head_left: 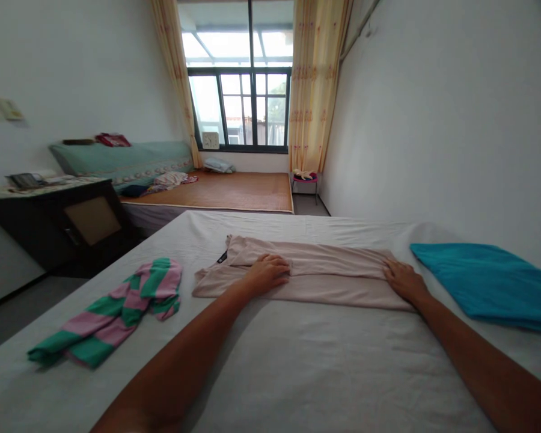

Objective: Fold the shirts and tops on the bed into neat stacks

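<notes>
Head view: on the white-sheeted bed (324, 367), the folded beige shirt (336, 263) is apparently being flattened beneath left hand (268, 274) and right hand (404, 281), fingers loosely extended; lifting one end would be called for next.

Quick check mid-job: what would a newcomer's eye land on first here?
Probably the bright blue cloth at the right of the white sheet. Next, the green-and-pink striped garment lying rumpled at the left. Between them stretches the folded pale pink shirt, with the left hand and right hand resting on it.
</notes>
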Demonstrator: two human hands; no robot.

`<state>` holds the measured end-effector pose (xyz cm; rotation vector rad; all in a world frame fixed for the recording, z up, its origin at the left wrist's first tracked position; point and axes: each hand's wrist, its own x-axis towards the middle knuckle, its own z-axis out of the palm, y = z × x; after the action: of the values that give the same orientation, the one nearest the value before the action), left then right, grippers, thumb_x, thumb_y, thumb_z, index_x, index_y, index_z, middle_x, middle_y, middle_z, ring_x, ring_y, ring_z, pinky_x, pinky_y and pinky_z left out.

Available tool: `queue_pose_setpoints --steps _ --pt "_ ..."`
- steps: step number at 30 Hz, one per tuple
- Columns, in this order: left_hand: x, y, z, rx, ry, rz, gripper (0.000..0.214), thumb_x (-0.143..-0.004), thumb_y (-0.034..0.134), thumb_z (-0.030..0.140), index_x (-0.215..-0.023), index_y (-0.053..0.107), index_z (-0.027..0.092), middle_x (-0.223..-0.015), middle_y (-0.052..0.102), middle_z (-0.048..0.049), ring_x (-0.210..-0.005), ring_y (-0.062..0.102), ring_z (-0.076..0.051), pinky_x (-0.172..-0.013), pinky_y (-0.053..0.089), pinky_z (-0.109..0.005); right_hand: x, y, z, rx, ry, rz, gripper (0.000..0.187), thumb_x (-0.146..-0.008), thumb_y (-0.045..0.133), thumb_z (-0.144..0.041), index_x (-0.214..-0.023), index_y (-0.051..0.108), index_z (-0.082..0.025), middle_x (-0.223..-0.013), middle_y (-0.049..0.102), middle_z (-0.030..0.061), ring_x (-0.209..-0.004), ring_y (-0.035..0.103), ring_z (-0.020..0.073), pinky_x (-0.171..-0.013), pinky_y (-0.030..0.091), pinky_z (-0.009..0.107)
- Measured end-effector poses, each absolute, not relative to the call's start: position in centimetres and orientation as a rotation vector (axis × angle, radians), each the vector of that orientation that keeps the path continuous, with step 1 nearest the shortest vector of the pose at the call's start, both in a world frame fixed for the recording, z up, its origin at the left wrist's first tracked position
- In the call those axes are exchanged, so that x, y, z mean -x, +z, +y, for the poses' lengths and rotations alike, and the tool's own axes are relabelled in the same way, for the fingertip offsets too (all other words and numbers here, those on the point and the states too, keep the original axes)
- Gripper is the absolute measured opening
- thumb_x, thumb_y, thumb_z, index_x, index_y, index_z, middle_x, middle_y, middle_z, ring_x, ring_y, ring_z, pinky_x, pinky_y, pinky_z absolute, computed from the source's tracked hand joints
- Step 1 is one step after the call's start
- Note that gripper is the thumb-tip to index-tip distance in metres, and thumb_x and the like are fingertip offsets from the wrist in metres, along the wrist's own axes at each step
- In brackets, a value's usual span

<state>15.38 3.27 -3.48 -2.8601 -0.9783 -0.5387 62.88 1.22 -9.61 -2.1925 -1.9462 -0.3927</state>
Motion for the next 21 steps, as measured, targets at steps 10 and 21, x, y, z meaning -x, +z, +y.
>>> queue_pose_setpoints --steps 10,21 --pt "-17.2 -3.6 3.0 2.633 -0.515 -1.137 0.018 -0.090 0.055 0.026 -0.103 0.067 0.028 -0.102 0.067 -0.0024 -0.102 0.054 -0.020 -0.095 0.033 -0.036 -62.1 -8.6 0.7 2.203 -0.335 -1.931 0.047 -0.093 0.029 -0.034 -0.129 0.054 -0.017 -0.135 0.055 0.0099 -0.121 0.049 0.0279 -0.098 0.042 0.045" --pt "-16.7 -2.0 2.3 2.608 -0.553 -1.151 0.020 -0.087 0.049 0.018 -0.099 0.064 0.022 -0.101 0.062 -0.0079 -0.104 0.051 -0.024 -0.101 0.029 -0.042 -61.9 -8.3 0.6 2.207 -0.323 -1.924 0.047 -0.092 0.029 -0.033 -0.129 0.055 -0.019 -0.136 0.054 0.0090 -0.123 0.048 0.0278 -0.097 0.043 0.045"
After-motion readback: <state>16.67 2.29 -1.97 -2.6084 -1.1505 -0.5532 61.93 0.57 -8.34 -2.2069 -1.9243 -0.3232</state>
